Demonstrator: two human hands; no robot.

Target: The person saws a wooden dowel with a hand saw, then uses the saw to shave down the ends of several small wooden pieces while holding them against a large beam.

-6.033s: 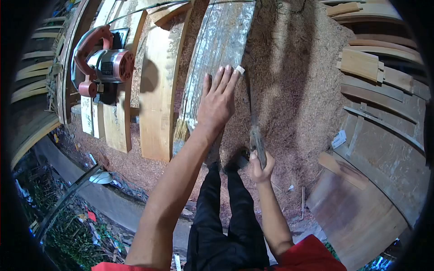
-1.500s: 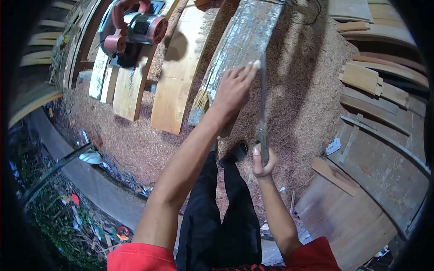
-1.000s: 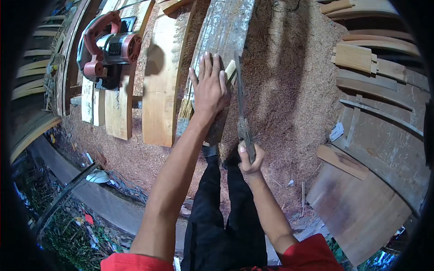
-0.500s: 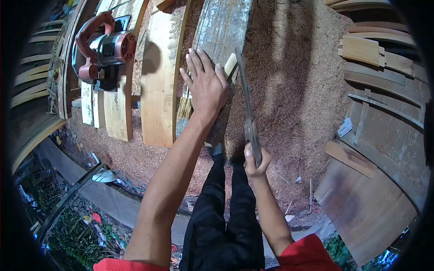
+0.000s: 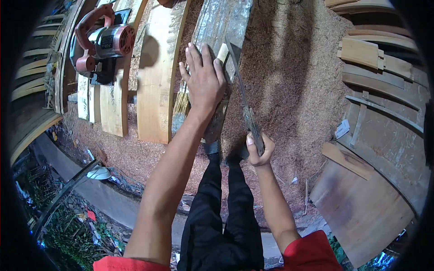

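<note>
My left hand [image 5: 205, 83] lies flat with fingers spread on a weathered wooden beam [image 5: 222, 22], pressing over a small pale wood strip [image 5: 222, 53]. Most of that strip is hidden beneath the palm; its light end sticks out past the thumb. In my right hand [image 5: 261, 150], fingers wrap round the handle of a handsaw [image 5: 246, 101]. The saw's blade, seen nearly edge-on, slants up and left, its far end right at the strip's exposed end.
A red-handled circular saw [image 5: 105, 43] rests on planks at the left. Beside the beam lies a wide pale plank [image 5: 156, 90]. Sawdust [image 5: 289, 90] covers the ground. Wooden boards [image 5: 361, 52] and a brown panel [image 5: 361, 212] line the right side.
The handsaw and my right hand have shifted slightly forward, and the blade now leans further left. My left hand stays pressed in the same place on the beam.
</note>
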